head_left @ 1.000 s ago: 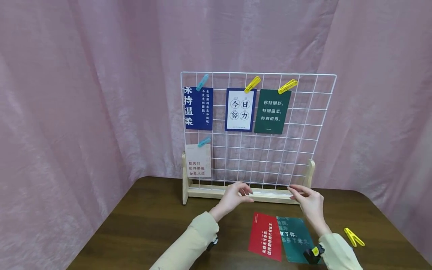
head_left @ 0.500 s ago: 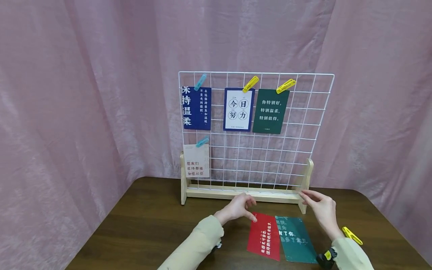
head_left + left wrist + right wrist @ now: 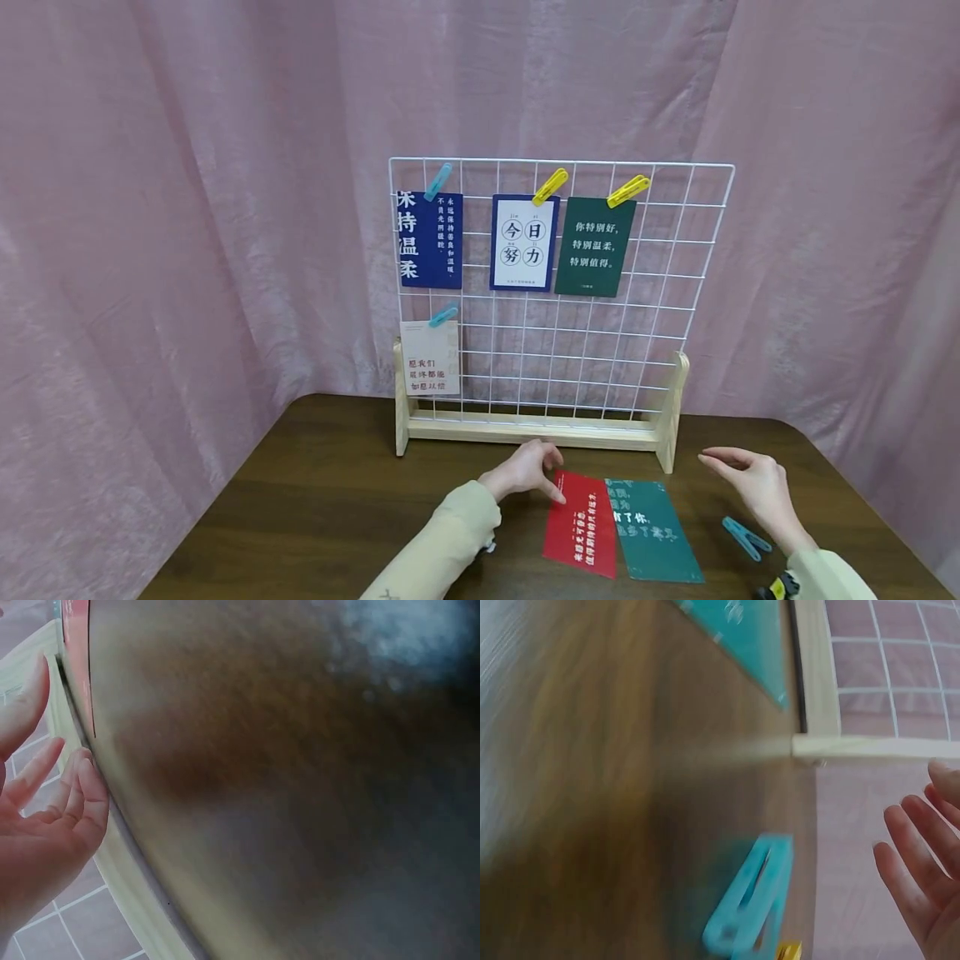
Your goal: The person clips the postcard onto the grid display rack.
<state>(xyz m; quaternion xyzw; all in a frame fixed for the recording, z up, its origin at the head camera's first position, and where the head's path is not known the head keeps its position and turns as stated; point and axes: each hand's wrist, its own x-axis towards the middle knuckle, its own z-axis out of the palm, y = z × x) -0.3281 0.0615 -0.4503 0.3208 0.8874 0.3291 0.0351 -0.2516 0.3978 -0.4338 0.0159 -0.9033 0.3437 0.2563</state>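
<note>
My left hand (image 3: 525, 468) hovers at the upper left corner of a red card (image 3: 581, 525) with white lettering; whether it touches the card I cannot tell. Its fingers are loosely bent around nothing in the left wrist view. Beside the red card lies a green card (image 3: 654, 533). Farther right, my right hand (image 3: 756, 490) is raised over the table, fingers relaxed and holding nothing. Just left of its wrist lies a blue clip (image 3: 746, 538). A bit of a yellow clip (image 3: 789, 951) shows behind the blue one in the right wrist view; the head view hides it.
A white wire grid (image 3: 570, 342) stands on a wooden base (image 3: 525, 429) at the back of the brown table (image 3: 315, 500). Blue and yellow clips hold several cards on it, including a blue card (image 3: 442, 242) and a white one (image 3: 431, 358). Pink curtain (image 3: 225, 208) hangs behind.
My right hand has moved right, away from the grid base, uncovering the blue clip and covering the yellow one. My left hand has come down from the grid base to the red card's corner.
</note>
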